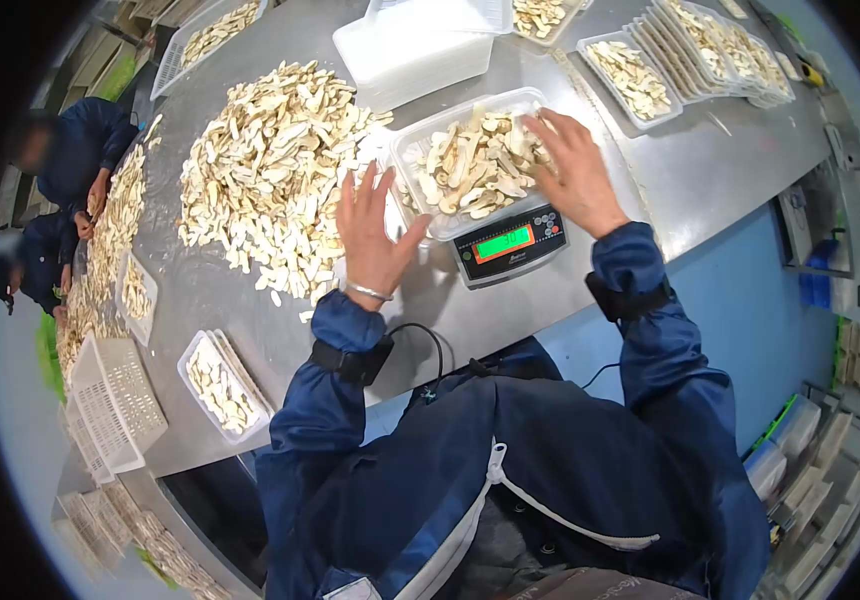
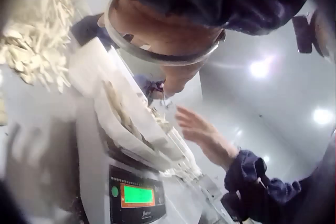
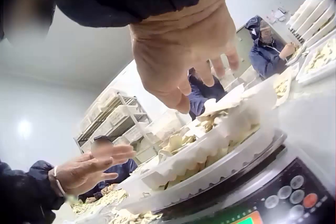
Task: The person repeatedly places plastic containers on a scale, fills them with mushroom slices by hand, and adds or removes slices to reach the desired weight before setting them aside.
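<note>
A clear plastic tray (image 1: 413,155) filled with pale slices (image 1: 475,165) that look like sliced mushroom sits on a digital scale (image 1: 515,262). The scale's display (image 1: 505,243) glows green. My left hand (image 1: 375,240) hovers at the tray's left side, fingers spread and holding nothing. On the other side, my right hand (image 1: 582,175) has its fingertips over the tray's right rim, relaxed and gripping nothing. In the right wrist view, that hand (image 3: 184,50) hangs above the heaped slices with its fingers loosely extended.
A large heap of slices (image 1: 270,170) spreads left of the scale. Stacked empty trays (image 1: 415,60) stand behind it. Filled trays (image 1: 630,80) line the back right, another filled tray (image 1: 220,385) lies front left near a white basket (image 1: 115,400). Other people (image 1: 80,150) work at far left.
</note>
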Demonstrator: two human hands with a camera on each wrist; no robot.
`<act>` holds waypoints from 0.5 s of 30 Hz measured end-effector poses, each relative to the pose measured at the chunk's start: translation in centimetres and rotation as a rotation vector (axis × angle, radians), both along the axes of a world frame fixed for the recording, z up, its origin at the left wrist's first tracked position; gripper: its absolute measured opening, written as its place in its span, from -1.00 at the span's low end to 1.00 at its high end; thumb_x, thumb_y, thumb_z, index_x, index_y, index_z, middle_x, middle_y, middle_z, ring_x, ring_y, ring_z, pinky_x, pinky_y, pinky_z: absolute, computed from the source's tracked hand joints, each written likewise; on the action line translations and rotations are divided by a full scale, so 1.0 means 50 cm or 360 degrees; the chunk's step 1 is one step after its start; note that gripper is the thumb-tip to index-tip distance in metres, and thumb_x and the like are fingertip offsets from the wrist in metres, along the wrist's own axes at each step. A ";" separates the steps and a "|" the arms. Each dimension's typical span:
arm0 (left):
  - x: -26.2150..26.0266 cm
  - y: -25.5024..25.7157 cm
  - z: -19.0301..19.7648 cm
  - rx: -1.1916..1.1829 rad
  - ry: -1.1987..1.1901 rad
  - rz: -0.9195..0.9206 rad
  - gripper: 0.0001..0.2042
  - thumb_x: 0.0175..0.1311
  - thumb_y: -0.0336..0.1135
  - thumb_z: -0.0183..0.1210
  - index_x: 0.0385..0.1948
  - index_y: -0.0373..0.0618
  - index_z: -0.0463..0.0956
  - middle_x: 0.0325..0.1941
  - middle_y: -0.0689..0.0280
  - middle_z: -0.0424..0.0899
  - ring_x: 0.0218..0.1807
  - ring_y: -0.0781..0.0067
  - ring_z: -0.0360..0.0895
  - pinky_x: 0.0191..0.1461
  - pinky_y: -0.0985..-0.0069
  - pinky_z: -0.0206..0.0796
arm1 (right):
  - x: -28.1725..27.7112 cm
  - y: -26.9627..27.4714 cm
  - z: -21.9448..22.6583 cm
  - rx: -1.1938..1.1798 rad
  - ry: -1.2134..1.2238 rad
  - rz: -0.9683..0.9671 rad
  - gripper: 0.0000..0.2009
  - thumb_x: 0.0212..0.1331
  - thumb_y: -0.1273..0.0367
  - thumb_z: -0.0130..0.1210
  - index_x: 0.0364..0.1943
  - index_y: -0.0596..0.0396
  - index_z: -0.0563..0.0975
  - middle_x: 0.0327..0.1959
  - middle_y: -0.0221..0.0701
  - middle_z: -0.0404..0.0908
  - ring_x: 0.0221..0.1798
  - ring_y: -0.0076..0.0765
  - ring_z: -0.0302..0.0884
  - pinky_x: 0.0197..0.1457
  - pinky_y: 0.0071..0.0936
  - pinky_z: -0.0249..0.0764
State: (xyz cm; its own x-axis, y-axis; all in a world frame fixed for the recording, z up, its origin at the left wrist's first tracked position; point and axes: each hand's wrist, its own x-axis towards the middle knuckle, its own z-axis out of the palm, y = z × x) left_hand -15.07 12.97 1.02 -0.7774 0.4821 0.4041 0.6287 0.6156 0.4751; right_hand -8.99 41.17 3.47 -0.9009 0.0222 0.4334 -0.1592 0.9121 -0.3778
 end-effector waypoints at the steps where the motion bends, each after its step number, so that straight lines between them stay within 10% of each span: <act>1: -0.001 0.024 0.009 -0.0047 0.0019 -0.0062 -0.35 0.01 -0.10 0.31 0.20 -0.08 0.33 0.34 0.14 0.26 0.40 -0.10 0.01 0.38 0.05 -0.10 | -0.015 -0.017 0.000 0.0035 0.0009 0.0016 -0.51 -0.04 0.43 0.12 0.10 0.01 0.43 0.14 -0.11 0.39 0.24 0.06 0.24 0.25 -0.15 0.25; 8: -0.038 0.165 -0.016 -0.0352 0.0037 -0.0305 -0.37 0.01 0.09 0.25 0.17 0.11 0.38 0.36 0.20 0.21 0.42 -0.03 -0.05 0.37 -0.17 -0.26 | -0.055 0.001 -0.028 -0.0030 -0.0066 0.0158 -0.70 -0.02 0.43 0.11 -0.12 0.14 0.55 0.09 -0.12 0.44 0.22 0.02 0.30 0.23 -0.16 0.28; 15: -0.039 0.148 -0.023 -0.0259 0.0032 -0.0050 -0.67 0.09 -0.21 0.21 -0.08 -0.01 0.52 0.16 0.24 0.43 0.33 0.04 0.17 0.37 -0.04 -0.15 | -0.005 0.055 -0.029 0.0001 -0.0258 0.0388 -0.54 0.04 0.43 0.10 0.13 0.07 0.42 0.25 -0.15 0.28 0.31 0.09 0.17 0.31 -0.16 0.22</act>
State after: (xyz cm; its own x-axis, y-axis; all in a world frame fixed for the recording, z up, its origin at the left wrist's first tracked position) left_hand -17.03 20.38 -0.12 -0.7535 0.5664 0.3338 0.6572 0.6633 0.3579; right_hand -9.26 43.94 2.01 -0.9371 -0.2036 0.2835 -0.3114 0.8545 -0.4157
